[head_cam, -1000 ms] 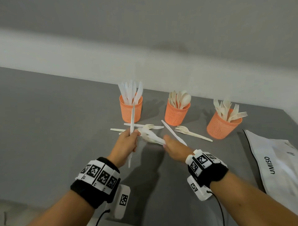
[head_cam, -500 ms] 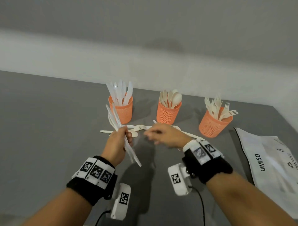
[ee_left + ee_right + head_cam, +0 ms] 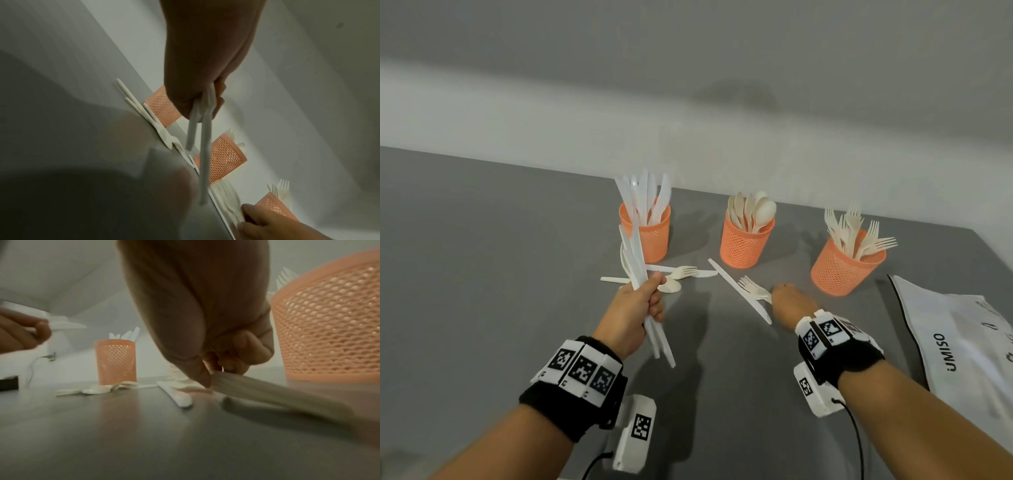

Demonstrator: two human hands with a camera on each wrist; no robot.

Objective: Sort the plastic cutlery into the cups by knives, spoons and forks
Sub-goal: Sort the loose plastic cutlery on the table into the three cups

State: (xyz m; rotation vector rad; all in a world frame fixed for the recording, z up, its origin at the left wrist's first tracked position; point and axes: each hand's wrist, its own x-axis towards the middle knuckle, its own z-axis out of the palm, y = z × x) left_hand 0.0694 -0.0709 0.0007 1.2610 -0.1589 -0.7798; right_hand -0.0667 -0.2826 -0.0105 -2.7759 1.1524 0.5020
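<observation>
Three orange mesh cups stand in a row: the knives cup [image 3: 646,236], the spoons cup [image 3: 745,245] and the forks cup [image 3: 843,269]. My left hand [image 3: 650,298] is raised in front of the knives cup and grips a bunch of white knives [image 3: 637,260], whose handles [image 3: 203,146] hang below the fist. My right hand [image 3: 780,294] is down on the table left of the forks cup, and its fingers [image 3: 236,353] pinch the handle of a beige fork [image 3: 753,291]. A loose white knife [image 3: 739,291] lies just left of that fork.
More loose cutlery lies in front of the knives cup: a fork [image 3: 683,272], a knife [image 3: 698,273] and a spoon [image 3: 671,286]. A white bag printed UMISO [image 3: 962,342] lies at the right. The grey table [image 3: 482,274] ends at a pale wall behind the cups.
My right hand left the left hand's side, swung right and came down on the fork by the forks cup. The left hand now grips more than one knife, tilted left.
</observation>
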